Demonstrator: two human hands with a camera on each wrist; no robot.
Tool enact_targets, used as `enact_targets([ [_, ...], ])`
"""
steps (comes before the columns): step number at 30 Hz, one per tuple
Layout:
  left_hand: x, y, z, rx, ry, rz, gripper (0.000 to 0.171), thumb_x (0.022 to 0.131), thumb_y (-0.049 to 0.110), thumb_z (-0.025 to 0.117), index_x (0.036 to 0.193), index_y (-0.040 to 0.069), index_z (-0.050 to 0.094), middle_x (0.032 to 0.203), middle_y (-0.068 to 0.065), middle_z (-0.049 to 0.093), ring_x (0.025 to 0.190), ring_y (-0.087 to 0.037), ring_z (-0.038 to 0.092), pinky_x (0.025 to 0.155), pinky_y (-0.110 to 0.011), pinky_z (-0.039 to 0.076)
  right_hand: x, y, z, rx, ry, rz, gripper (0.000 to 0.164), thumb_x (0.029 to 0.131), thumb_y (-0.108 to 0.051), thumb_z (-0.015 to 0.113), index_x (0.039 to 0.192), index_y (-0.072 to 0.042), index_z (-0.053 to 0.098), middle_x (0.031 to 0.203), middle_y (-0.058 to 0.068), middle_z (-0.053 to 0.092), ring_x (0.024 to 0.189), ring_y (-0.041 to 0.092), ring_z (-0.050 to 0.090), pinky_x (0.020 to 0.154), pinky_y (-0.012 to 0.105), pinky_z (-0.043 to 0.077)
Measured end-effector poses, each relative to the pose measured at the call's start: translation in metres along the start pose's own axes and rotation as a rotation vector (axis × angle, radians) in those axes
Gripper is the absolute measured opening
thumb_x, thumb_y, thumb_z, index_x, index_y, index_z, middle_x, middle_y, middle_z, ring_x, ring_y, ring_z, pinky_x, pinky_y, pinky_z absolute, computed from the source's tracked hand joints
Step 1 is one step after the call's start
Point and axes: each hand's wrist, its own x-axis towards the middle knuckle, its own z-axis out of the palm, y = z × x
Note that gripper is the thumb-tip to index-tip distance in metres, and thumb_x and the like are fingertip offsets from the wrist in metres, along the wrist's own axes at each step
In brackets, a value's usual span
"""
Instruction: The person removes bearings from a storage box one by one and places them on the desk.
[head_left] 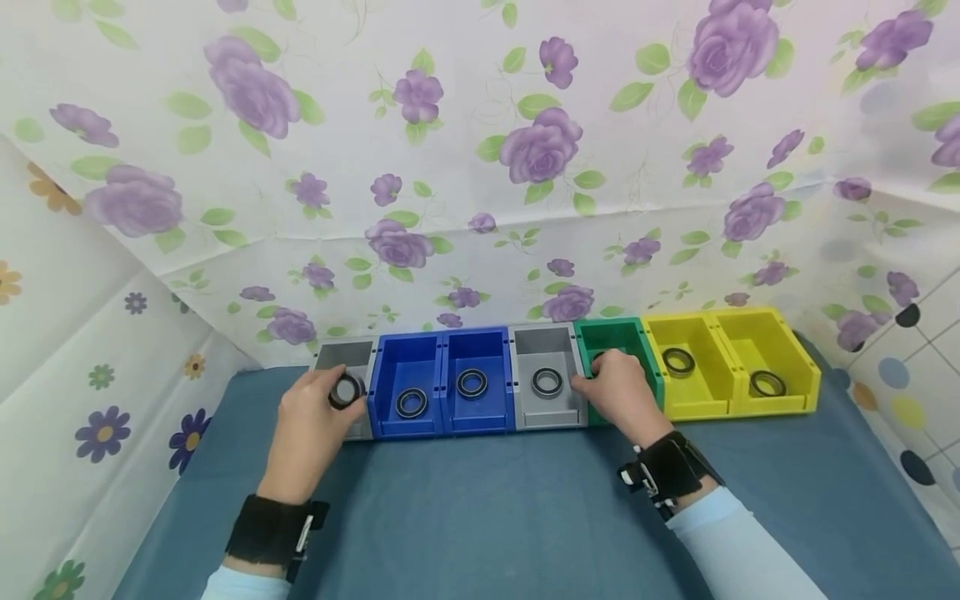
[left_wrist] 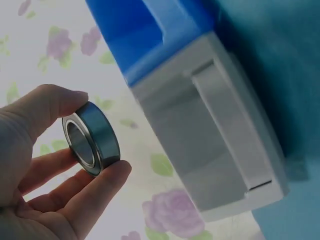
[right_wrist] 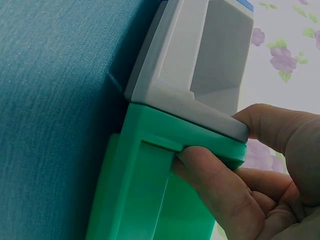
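Observation:
My left hand pinches a ball bearing between thumb and fingers, over the leftmost grey bin. The bearing is tilted, its outer metal ring and hole showing in the left wrist view. My right hand grips the adjoining walls of the second grey bin and the green bin, thumb on the grey side, fingers on the green. A dark curved edge shows in the green bin beside the hand; the rest is hidden. Another bearing lies in the second grey bin.
Two blue bins each hold a bearing, as do two yellow bins at the right. The bins stand side by side on a blue cloth, against a flowered sheet.

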Motion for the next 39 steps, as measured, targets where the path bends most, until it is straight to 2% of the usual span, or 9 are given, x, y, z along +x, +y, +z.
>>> enact_targets([
  [4,-0.017,0.006,0.000,-0.020,-0.047,0.019,0.051,0.071,0.022,0.079,0.114,0.001,0.061,0.105,-0.015,0.059,0.096,-0.029,0.057,0.073,-0.041,0.050,0.000,0.000,0.001,0.004,-0.011,0.006,0.043,0.084,-0.031,0.065,0.055,-0.011,0.041,0.051,-0.003,0.026,0.041,0.014,0.034,0.042,0.026,0.026],
  [10,-0.035,0.011,0.005,0.009,-0.189,-0.025,0.048,0.070,0.020,0.078,0.112,0.002,0.063,0.105,-0.013,0.059,0.096,-0.027,0.057,0.075,-0.041,0.049,0.001,0.000,0.001,-0.001,0.002,0.007,0.043,0.083,-0.030,0.066,0.055,-0.011,0.040,0.051,-0.003,0.026,0.041,0.015,0.034,0.042,0.027,0.026],
  [16,-0.044,0.011,0.010,0.085,-0.350,-0.045,0.049,0.067,0.021,0.078,0.111,0.004,0.064,0.104,-0.011,0.062,0.094,-0.023,0.058,0.076,-0.042,0.048,0.002,0.002,0.001,-0.004,-0.001,0.011,0.043,0.083,-0.030,0.066,0.055,-0.012,0.039,0.052,-0.003,0.025,0.042,0.014,0.033,0.043,0.027,0.026],
  [22,-0.047,0.006,0.018,0.109,-0.478,-0.108,0.052,0.065,0.021,0.081,0.111,0.004,0.064,0.104,-0.009,0.063,0.090,-0.017,0.058,0.077,-0.044,0.048,0.002,0.001,0.001,0.003,0.000,0.010,0.044,0.083,-0.030,0.066,0.055,-0.012,0.038,0.052,-0.003,0.024,0.042,0.014,0.031,0.042,0.026,0.025],
  [32,-0.051,-0.004,0.023,0.107,-0.525,-0.109,0.050,0.063,0.020,0.080,0.107,0.001,0.064,0.102,-0.010,0.063,0.093,-0.022,0.059,0.077,-0.044,0.047,0.002,0.001,0.000,0.005,0.001,0.003,0.043,0.083,-0.031,0.066,0.056,-0.012,0.039,0.052,-0.003,0.026,0.042,0.014,0.033,0.042,0.026,0.025],
  [39,-0.050,-0.006,0.025,0.097,-0.551,-0.140,0.050,0.065,0.019,0.079,0.108,0.001,0.064,0.104,-0.011,0.063,0.093,-0.020,0.058,0.079,-0.044,0.046,0.002,0.001,0.000,0.005,0.000,0.004,0.043,0.083,-0.031,0.066,0.056,-0.012,0.039,0.052,-0.003,0.025,0.043,0.014,0.032,0.042,0.026,0.025],
])
